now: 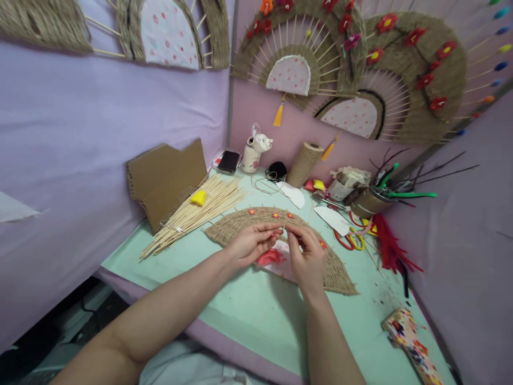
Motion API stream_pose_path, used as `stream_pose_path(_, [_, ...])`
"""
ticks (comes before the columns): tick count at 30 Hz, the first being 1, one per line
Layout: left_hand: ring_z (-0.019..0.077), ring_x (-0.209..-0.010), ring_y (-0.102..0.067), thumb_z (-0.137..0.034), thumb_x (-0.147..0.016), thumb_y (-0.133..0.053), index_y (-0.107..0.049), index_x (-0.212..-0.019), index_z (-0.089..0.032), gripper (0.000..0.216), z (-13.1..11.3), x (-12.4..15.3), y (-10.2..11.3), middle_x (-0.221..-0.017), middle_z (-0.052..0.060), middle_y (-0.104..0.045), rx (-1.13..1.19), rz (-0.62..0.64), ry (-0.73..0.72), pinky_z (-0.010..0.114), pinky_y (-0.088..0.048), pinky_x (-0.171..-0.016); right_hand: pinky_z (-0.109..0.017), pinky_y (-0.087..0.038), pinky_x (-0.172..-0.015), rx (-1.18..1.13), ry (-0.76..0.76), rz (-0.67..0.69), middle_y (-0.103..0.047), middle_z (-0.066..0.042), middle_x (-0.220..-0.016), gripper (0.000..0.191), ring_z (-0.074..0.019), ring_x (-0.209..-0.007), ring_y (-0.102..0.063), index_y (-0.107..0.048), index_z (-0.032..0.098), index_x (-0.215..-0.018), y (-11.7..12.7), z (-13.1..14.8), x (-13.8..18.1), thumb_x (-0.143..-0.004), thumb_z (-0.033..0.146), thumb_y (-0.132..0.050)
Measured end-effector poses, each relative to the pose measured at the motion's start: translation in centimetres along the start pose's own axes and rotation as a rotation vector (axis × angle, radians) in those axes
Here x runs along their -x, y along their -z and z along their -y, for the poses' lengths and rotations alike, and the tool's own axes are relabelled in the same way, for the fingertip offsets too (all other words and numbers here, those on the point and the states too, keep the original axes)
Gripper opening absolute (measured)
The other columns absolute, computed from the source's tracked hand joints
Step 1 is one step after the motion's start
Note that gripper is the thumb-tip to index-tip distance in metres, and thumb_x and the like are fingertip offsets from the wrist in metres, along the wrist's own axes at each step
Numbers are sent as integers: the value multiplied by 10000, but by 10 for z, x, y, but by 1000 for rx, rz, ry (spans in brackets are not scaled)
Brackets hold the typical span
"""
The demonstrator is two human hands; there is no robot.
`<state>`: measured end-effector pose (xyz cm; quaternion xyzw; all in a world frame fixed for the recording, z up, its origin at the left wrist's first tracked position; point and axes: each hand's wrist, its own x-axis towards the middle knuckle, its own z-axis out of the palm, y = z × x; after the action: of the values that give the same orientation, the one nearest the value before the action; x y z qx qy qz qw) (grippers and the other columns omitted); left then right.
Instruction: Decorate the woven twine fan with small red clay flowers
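Pale green desk [240, 315], and lying flat on it, centre stage, the woven jute arc [232, 227]: a tan half-ring. Its long axis runs left to right, dipping toward the right, and the curve bulges away from the person. Over its middle the 2 hands meet, left hand [250, 243] and right hand [306, 256], fingertips pinched together on something too small to tell. Small red flowers [251, 212] dot the weave.

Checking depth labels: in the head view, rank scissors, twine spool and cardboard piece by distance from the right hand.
1. scissors, just right of the right hand.
2. twine spool, behind it by the wall.
3. cardboard piece, far left against the wall.
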<state>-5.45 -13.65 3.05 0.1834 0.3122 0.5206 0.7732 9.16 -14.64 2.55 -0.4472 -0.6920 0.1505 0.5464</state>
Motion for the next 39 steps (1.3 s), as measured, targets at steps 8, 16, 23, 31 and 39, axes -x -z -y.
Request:
stream_pose_path(8, [138,-853,-681,-222,-1004,-385,-647,-1104,-23,343,-3,-2,-3,-885,139,-702,171,-84,42,219,-537,-854,-376,-486,-832,116,107,51,-636,-70,-993,199,-198,-945,-579,-699,220,-1052,-7,-7,6,-924,217,-547])
stream_pose_path(16, [152,-902,-675,-324,-1017,-348,-498,-1328,-22,458,-6,5,-10,-998,150,-700,200,-22,105,254,-498,-890,-425,-452,-851,269,165,28,-657,-76,-956,172,-223,-922,-545,-731,214,-960,-14,-21,3,-916,244,-566])
stream_pose_path(23, [170,-887,-676,-488,-992,-345,-473,-1360,-51,585,-5,7,-9,-1044,147,-701,183,22,117,277,-494,-862,-363,-492,-819,172,178,76,-689,-60,-948,180,-190,-910,-608,-671,204,-903,-19,0,8,-951,203,-498])
stream_pose_path(31, [275,-1275,-540,-619,-944,-323,-410,-1435,-97,722,-15,10,-8,-1403,209,-528,247,87,-7,385,-391,-1081,-354,-486,-767,183,200,172,-691,-70,-908,217,-203,-857,-573,-722,207,-988,-36,16,16,-963,240,-509])
stream_pose_path(39, [290,-1323,-495,-670,-916,-341,-354,-1469,-110,788,-5,12,-7,-1396,215,-532,291,200,112,436,-335,-1125,-375,-493,-770,177,207,110,-673,-94,-915,236,-210,-864,-556,-737,188,-1017,-38,17,18,-963,254,-517])
